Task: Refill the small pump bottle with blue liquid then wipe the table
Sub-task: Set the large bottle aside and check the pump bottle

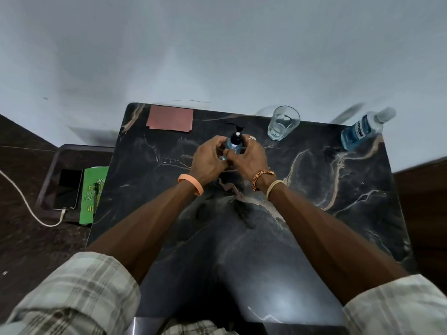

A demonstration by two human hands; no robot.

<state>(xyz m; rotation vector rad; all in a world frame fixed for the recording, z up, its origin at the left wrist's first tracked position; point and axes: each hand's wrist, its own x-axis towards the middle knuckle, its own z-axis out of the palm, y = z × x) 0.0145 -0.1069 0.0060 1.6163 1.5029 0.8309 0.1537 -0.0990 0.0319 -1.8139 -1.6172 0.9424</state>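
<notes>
The small clear pump bottle with blue liquid and a black pump head [234, 142] is standing upright on the dark marble-patterned bench [314, 213], toward its far middle. The left hand [208, 158] and the right hand [249, 157] are both wrapping the bottle's body, fingers curled closed against it from either side. A clear drinking glass [283, 123] is sitting just right of the bottle. A large clear mouthwash bottle of blue liquid [365, 129] is standing at the far right corner. A flat pink cloth [170, 118] is lying at the far left edge.
</notes>
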